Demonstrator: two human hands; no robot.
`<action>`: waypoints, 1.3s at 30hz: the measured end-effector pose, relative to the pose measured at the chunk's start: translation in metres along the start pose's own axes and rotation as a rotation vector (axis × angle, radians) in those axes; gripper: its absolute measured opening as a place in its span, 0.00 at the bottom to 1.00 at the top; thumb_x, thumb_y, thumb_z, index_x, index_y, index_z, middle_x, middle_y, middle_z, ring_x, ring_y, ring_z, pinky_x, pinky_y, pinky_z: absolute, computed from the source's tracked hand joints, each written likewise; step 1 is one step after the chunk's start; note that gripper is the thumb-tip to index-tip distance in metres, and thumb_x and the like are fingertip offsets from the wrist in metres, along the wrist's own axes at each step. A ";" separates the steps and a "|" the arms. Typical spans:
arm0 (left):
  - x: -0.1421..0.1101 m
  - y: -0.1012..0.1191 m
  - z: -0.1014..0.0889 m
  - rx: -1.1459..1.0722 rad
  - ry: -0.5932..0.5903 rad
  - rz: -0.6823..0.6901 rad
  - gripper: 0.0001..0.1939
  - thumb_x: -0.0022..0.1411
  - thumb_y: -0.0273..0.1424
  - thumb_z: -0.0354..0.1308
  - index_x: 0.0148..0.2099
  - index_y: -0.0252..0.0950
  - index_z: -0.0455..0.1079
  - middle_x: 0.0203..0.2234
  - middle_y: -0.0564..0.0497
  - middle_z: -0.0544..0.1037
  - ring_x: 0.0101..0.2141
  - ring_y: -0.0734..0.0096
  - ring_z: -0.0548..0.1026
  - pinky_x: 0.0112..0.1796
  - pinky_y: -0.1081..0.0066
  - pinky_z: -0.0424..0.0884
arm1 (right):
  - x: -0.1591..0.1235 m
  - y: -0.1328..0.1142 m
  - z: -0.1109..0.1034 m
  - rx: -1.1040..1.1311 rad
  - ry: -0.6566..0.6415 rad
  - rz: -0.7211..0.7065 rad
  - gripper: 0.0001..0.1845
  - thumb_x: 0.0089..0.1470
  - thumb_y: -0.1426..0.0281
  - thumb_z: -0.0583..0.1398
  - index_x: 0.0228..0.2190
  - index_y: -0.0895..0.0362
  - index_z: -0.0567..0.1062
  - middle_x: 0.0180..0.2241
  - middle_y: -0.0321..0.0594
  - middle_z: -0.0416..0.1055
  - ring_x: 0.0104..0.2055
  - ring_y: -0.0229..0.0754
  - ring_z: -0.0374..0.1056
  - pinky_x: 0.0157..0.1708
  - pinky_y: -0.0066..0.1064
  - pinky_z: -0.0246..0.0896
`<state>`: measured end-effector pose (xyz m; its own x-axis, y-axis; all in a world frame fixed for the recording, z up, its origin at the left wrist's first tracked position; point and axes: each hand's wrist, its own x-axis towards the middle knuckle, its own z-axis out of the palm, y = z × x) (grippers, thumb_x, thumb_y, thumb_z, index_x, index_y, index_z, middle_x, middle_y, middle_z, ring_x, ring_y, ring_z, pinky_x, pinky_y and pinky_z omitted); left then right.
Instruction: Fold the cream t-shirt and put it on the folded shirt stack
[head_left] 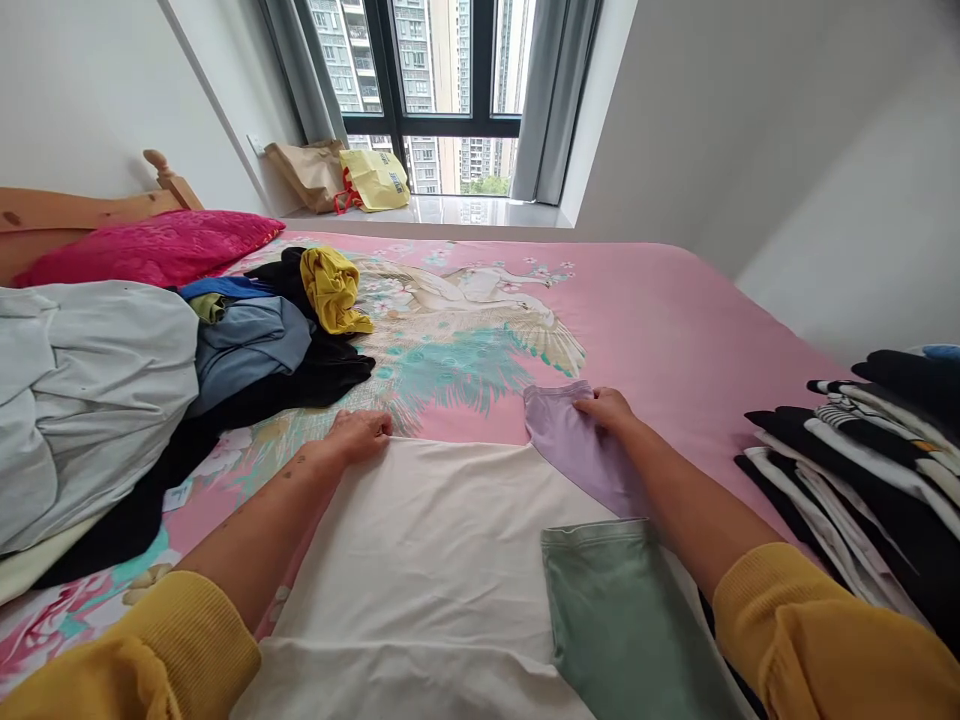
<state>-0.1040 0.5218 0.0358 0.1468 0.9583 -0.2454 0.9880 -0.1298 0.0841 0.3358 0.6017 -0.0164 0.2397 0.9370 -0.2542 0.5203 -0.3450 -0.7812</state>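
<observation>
A cream shirt [442, 540] lies spread on the bed in front of me, with a lavender sleeve [559, 430] at its far right. A green sleeve [615, 610] lies folded across its near right part. My left hand [361, 437] is closed on the far left corner of the cream cloth, fingers pinched together. With thumb and fingers, my right hand [607, 410] grips the right edge of the lavender sleeve. The shirt's near end runs out of view at the bottom.
A heap of clothes with a white garment [112, 380] and a yellow one [330, 290] is at left. Folded clothes are stacked [862, 480] at right. Behind are a magenta pillow [157, 245], the pink bedsheet [637, 300], and bags [375, 180] on the windowsill.
</observation>
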 end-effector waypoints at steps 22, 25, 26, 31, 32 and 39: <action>-0.085 -0.004 -0.024 0.104 0.272 0.168 0.14 0.54 0.29 0.46 0.37 0.41 0.73 0.35 0.51 0.77 0.40 0.64 0.71 0.43 0.65 0.57 | -0.153 -0.019 -0.102 0.419 -0.166 -0.354 0.19 0.40 0.63 0.64 0.36 0.59 0.74 0.34 0.40 0.73 0.38 0.42 0.66 0.40 0.33 0.63; -0.125 -0.002 -0.017 0.093 0.357 0.228 0.12 0.54 0.28 0.47 0.34 0.41 0.72 0.34 0.52 0.76 0.39 0.64 0.70 0.44 0.63 0.56 | -0.215 0.002 -0.113 0.334 -0.088 -0.466 0.12 0.45 0.62 0.62 0.32 0.56 0.74 0.33 0.40 0.72 0.39 0.42 0.66 0.43 0.33 0.61; -0.138 -0.002 -0.012 0.081 0.365 0.252 0.12 0.54 0.27 0.47 0.34 0.41 0.71 0.34 0.52 0.76 0.39 0.65 0.70 0.45 0.63 0.55 | -0.235 0.014 -0.114 0.297 -0.088 -0.470 0.11 0.46 0.62 0.62 0.31 0.55 0.73 0.32 0.40 0.72 0.38 0.42 0.67 0.43 0.33 0.62; -0.184 0.000 0.033 -0.013 0.281 0.312 0.12 0.55 0.26 0.48 0.34 0.42 0.72 0.33 0.50 0.75 0.39 0.64 0.70 0.45 0.62 0.57 | -0.298 0.085 -0.089 0.020 -0.274 -0.395 0.07 0.49 0.65 0.57 0.30 0.54 0.72 0.37 0.44 0.73 0.44 0.47 0.67 0.49 0.40 0.59; -0.187 0.000 0.041 -0.024 0.283 0.295 0.12 0.55 0.25 0.48 0.35 0.42 0.72 0.34 0.50 0.75 0.40 0.64 0.70 0.45 0.62 0.58 | -0.303 0.095 -0.082 -0.054 -0.268 -0.411 0.07 0.49 0.66 0.56 0.30 0.54 0.72 0.38 0.43 0.73 0.46 0.47 0.67 0.52 0.43 0.56; -0.193 0.002 0.049 0.007 0.340 0.231 0.13 0.54 0.26 0.47 0.36 0.41 0.72 0.36 0.48 0.75 0.41 0.62 0.70 0.45 0.61 0.59 | -0.311 0.100 -0.069 -0.398 -0.130 -0.648 0.13 0.48 0.72 0.54 0.36 0.52 0.73 0.39 0.39 0.73 0.45 0.46 0.67 0.60 0.49 0.40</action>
<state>-0.1284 0.3244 0.0354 0.3418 0.9330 0.1125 0.9312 -0.3524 0.0931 0.3703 0.2724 0.0239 -0.2993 0.9489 0.0998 0.7854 0.3044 -0.5390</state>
